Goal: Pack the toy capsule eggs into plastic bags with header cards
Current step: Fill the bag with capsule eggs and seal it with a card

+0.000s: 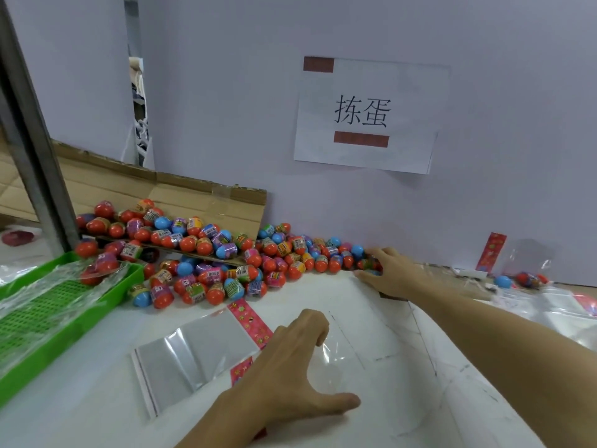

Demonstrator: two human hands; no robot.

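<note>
Capsule eggs [206, 253] too many to count, approx. dozens; 2 hands [290, 367]; 1 green tray [48, 318]; 1 cardboard box [181, 195]; 1 paper sign [368, 114]

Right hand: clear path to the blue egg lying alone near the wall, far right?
Probably yes. The right hand sits at the pile's right end, and only flat clear bags lie between it and the lone blue egg; nothing upright blocks the way.

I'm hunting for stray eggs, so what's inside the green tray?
In the green tray: crumpled clear plastic bags and a few red eggs at its far end. Anything beneath the plastic is hidden.
</note>
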